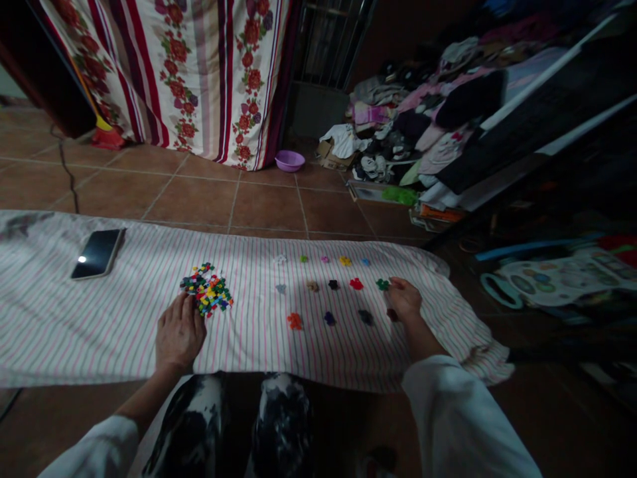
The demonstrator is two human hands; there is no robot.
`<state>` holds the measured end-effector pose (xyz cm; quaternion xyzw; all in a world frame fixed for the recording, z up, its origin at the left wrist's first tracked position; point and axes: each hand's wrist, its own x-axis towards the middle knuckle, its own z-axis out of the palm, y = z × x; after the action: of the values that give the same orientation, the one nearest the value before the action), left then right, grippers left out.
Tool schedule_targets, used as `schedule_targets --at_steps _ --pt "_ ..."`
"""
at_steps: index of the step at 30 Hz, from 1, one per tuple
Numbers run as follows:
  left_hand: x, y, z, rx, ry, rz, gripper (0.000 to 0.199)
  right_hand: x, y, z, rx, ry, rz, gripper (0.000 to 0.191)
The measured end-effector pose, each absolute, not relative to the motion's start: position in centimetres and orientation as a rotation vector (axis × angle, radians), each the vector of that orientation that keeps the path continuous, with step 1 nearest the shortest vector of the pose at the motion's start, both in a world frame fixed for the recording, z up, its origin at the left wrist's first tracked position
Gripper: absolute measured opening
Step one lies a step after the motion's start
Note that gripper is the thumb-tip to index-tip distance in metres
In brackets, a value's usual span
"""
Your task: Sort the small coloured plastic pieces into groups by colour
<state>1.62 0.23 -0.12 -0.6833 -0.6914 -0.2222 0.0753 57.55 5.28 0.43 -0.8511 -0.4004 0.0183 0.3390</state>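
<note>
A mixed heap of tiny coloured plastic pieces lies on the striped cloth. At the heap's lower left edge is my left hand, its fingers bent and close together; whatever they hold is hidden. To the right, small groups sorted by colour form three rows. My right hand has its fingertips pinched beside the green pieces, at the right end of the middle row. Under this hand the brown pieces are partly covered. Nearby are the red pieces, dark grey pieces and orange pieces.
A phone rests on the striped cloth at the left. Beyond the cloth, a purple basin stands on the tiled floor, near a floral curtain. Clothes are heaped at the back right.
</note>
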Motion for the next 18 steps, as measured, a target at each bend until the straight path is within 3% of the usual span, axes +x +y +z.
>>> schedule_targets --at_steps 10,18 --pt "1.8 0.3 0.1 -2.046 -2.063 -0.690 0.043 48.5 7.3 4.9 -1.967 -1.170 -0.046 0.036" --pt "1.7 0.3 -0.1 -2.059 -2.102 -0.723 0.043 34.0 6.7 5.1 -1.439 -1.553 0.368 0.029"
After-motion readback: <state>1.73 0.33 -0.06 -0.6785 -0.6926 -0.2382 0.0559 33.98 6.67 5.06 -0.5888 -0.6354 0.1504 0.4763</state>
